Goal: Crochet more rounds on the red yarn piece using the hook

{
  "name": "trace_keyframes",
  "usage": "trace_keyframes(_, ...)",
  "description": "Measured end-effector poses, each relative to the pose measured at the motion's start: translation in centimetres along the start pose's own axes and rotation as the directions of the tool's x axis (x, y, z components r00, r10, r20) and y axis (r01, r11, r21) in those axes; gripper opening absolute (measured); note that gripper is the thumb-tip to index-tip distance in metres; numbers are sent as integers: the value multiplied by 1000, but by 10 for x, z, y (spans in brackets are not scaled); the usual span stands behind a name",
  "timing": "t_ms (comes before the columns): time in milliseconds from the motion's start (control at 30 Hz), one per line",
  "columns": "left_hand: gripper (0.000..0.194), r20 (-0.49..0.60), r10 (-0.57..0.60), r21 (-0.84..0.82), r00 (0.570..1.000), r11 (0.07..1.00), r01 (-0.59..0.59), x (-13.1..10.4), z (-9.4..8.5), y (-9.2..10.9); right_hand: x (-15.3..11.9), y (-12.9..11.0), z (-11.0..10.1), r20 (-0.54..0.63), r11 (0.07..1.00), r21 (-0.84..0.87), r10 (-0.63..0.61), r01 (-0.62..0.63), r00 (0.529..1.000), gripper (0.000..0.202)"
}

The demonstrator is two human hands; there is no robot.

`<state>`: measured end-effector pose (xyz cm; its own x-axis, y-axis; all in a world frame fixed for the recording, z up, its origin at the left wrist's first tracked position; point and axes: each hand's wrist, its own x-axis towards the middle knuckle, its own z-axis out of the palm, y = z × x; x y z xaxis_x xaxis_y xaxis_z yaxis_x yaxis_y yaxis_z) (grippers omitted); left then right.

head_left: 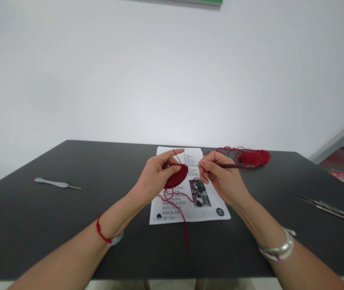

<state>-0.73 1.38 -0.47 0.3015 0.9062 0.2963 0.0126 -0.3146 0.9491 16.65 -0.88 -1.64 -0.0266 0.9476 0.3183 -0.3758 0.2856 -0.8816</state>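
Observation:
My left hand (159, 171) pinches a dark red crocheted piece (177, 178), round at its lower edge. A strand of red yarn (176, 155) runs over the raised left index finger. In my right hand (217, 171) is a crochet hook (235, 165) with a dark red handle, gripped between thumb and fingers. Its thin metal shaft points left and meets the top edge of the piece; whether the tip sits inside a stitch is too small to tell. Loose red yarn hangs below the piece, one tail reaching toward the table's front.
Printed pattern sheets (190, 215) lie under my hands on the black table (114, 257). A red yarn skein (259, 157) rests behind my right hand. A grey-handled crochet hook (54, 183) lies at left, slim metal snips or tweezers (327, 207) at right. A white wall rises behind.

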Motion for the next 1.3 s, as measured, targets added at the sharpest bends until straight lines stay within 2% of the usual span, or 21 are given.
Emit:
trace_keyframes(133, 47, 54, -67, -97, 996, 993, 72, 0, 0, 1, 0, -3, -1, 42, 999, 42, 31, -32, 999, 18)
trace_keyframes(300, 53, 79, -119, -208, 990, 969, 133, 0, 4, 3, 0, 1, 3, 74, 960, 205, 181, -192, 981, 21)
trace_keyframes(367, 55, 87, -146, -245, 985, 956, 163, -1, 5, 3, -1, 5, 7, 57, 945, 245, 208, -216, 976, 23)
trace_keyframes(467, 62, 98, -198, -299, 975, 929, 219, 0, 7, 2, -3, 11, 14, -14, 958, 250, 147, -139, 989, 25)
trace_keyframes(600, 66, 120, -237, -339, 964, 903, 264, 1, 7, 0, -6, 15, 18, -72, 986, 164, 33, -21, 997, 22)
trace_keyframes(700, 65, 139, -245, -341, 959, 898, 279, 1, 6, 0, -7, 19, 14, -21, 998, 10, -59, 59, 998, 19)
trace_keyframes(767, 64, 145, -252, -344, 957, 894, 287, 1, 7, 1, -8, 22, 9, 33, 967, -188, -168, 171, 985, 15)
trace_keyframes(833, 63, 139, -257, -351, 956, 890, 290, 0, 9, 3, -9, 24, 6, 118, 833, -438, -318, 337, 941, 12)
trace_keyframes(900, 60, 124, -265, -373, 956, 880, 292, -1, 11, 5, -10, 27, 4, 253, 585, -643, -448, 495, 857, 12)
trace_keyframes(967, 54, 122, -291, -421, 949, 851, 315, 0, 12, 6, -12, 29, 3, 383, 342, -730, -511, 591, 769, 14)
trace_keyframes(1000, 50, 136, -315, -450, 939, 825, 342, 0, 12, 6, -13, 30, 2, 428, 267, -737, -527, 621, 735, 15)
trace_keyframes(1033, 47, 160, -343, -475, 926, 795, 377, 0, 12, 7, -13, 30, 2, 454, 234, -726, -543, 647, 706, 15)
trace_keyframes(1067, 44, 190, -371, -494, 909, 764, 415, 1, 11, 7, -13, 30, 3, 465, 246, -698, -558, 672, 687, 15)
trace_keyframes(1100, 42, 218, -394, -504, 893, 738, 448, 1, 10, 7, -13, 30, 3, 454, 299, -662, -570, 687, 685, 14)
trace_keyframes(1133, 41, 239, -408, -506, 881, 722, 471, 2, 9, 7, -12, 29, 4, 413, 388, -620, -577, 682, 705, 14)
trace_keyframes(1167, 41, 248, -415, -504, 875, 716, 483, 2, 7, 7, -12, 27, 4, 347, 504, -571, -567, 648, 747, 13)
trace_keyframes(1233, 41, 248, -416, -492, 875, 724, 484, 3, 3, 8, -10, 23, 6, 191, 747, -439, -465, 499, 864, 11)
trace_keyframes(1300, 43, 240, -414, -480, 878, 736, 478, 4, -2, 8, -7, 19, 6, 105, 900, -289, -310, 327, 945, 12)
